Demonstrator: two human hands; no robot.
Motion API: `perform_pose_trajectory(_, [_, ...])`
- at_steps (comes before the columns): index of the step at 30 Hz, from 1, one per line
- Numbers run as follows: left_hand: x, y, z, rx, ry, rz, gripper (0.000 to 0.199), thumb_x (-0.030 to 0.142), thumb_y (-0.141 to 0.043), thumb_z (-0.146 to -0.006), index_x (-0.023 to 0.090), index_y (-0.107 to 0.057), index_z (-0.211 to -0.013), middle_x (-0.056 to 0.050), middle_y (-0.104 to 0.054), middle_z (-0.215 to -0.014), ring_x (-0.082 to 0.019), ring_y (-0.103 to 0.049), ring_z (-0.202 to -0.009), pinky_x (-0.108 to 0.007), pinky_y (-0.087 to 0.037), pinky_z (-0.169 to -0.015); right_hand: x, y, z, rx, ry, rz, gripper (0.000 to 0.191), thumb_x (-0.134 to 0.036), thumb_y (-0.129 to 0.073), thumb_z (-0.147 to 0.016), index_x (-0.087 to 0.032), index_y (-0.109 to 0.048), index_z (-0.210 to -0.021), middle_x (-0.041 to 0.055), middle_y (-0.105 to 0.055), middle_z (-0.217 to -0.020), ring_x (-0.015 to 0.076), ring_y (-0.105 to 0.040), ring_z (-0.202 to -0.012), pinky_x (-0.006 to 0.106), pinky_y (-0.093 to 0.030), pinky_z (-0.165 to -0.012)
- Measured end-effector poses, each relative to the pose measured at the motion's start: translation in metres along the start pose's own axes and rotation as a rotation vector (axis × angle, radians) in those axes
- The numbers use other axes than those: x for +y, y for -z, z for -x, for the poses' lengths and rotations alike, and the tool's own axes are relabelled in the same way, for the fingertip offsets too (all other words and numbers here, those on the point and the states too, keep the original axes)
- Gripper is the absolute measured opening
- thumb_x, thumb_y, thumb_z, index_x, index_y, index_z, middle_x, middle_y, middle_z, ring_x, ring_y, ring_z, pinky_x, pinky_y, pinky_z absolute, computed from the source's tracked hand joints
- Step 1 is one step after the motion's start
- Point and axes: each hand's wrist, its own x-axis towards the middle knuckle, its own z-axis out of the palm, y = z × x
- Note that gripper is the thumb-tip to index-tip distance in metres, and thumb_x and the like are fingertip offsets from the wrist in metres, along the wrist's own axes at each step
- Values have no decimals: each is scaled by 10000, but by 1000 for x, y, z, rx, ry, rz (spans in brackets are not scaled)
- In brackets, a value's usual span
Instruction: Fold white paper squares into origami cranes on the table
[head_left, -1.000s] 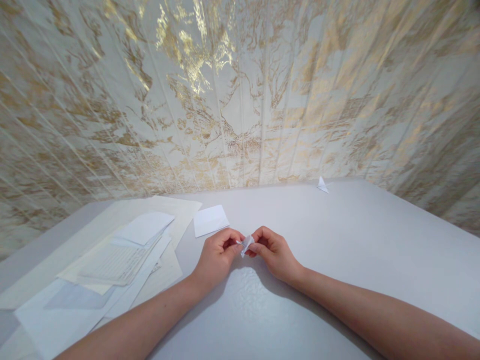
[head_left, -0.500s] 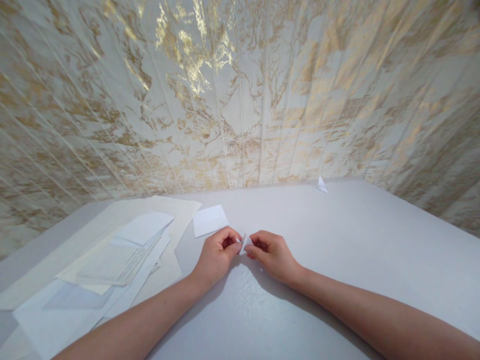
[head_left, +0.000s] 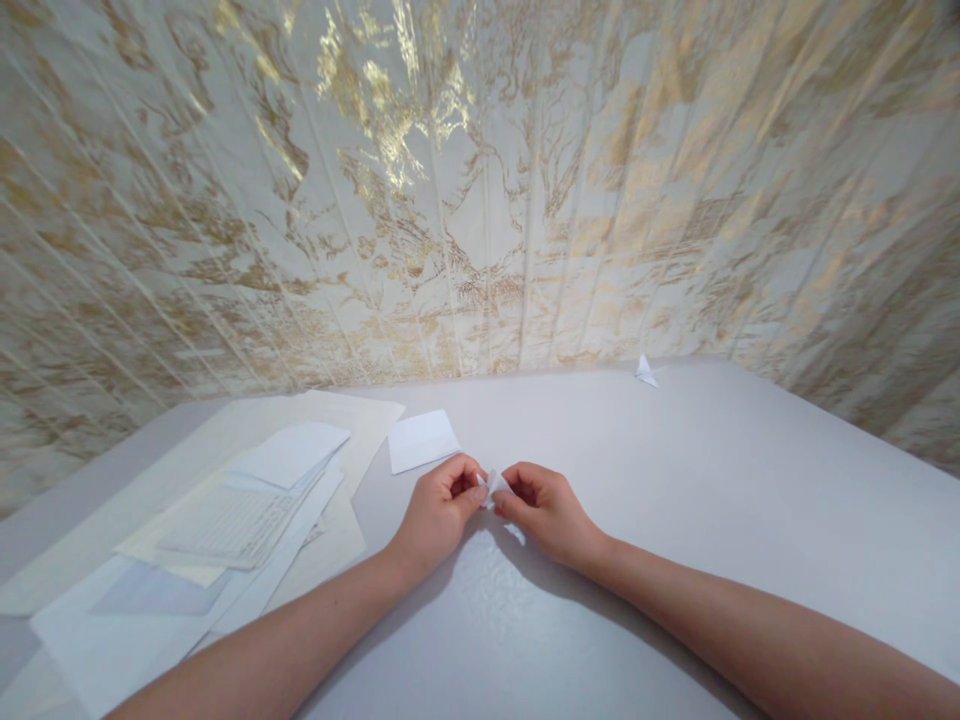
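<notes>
A small folded white paper [head_left: 494, 486] is pinched between both hands, just above the table near the middle of the view. My left hand [head_left: 444, 505] grips its left side between thumb and fingers. On the right side, my right hand [head_left: 546, 508] pinches it the same way. Fingertips cover part of the paper, so its full shape is hard to make out. A white paper square [head_left: 423, 441] lies flat just beyond my left hand.
Overlapping papers and sheets [head_left: 232, 520] spread over the left side of the table [head_left: 712, 500]. At the back right stands a small folded paper piece [head_left: 646, 372]. A gold-patterned curtain [head_left: 480, 200] hangs behind the table edge.
The held paper has turned slightly and its flaps look more spread between my fingers. Both hands keep nearly the same place.
</notes>
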Motion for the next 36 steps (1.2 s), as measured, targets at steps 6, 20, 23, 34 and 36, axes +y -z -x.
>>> perform_pose_trajectory(6, [0,-2,0,8,58,101,111,209,-600,-620,163,-500,-608,50,-466,-559,-87,-434,-550,-215,-349,-553,3,0,-1,-6,-38,-84,97,-244,-532,-694,-154,-545,-661,-26,-529,-549,82,-432,-500,205,-327,-473])
perform_pose_trajectory(20, [2,-3,3,-64,99,48,178,274,-662,-622,134,-565,-672,22,-537,-598,-95,-443,-565,-221,-352,-542,-5,3,0,-17,-94,-338,258,-387,-646,-671,-154,-535,-662,-37,-519,-566,84,-445,-519,230,-345,-524])
perform_pose_trajectory(23, [5,-5,4,-52,123,115,176,262,-667,-607,131,-559,-651,25,-535,-586,-89,-443,-560,-221,-344,-548,-5,2,1,-13,-86,-355,264,-388,-653,-666,-150,-539,-686,-35,-524,-585,85,-450,-528,232,-352,-535])
perform_pose_trajectory(34, [11,-6,0,-30,226,172,201,237,-684,-520,156,-501,-513,47,-491,-474,-77,-442,-459,-225,-353,-500,3,2,-1,18,27,-127,167,-318,-558,-718,-161,-528,-670,-29,-516,-573,85,-436,-519,210,-352,-492])
perform_pose_trajectory(36, [10,-6,0,-40,255,184,182,236,-684,-513,152,-523,-527,38,-511,-480,-81,-453,-462,-227,-361,-502,3,2,-1,25,46,-73,140,-293,-548,-719,-165,-533,-664,-26,-519,-573,88,-435,-522,206,-354,-485])
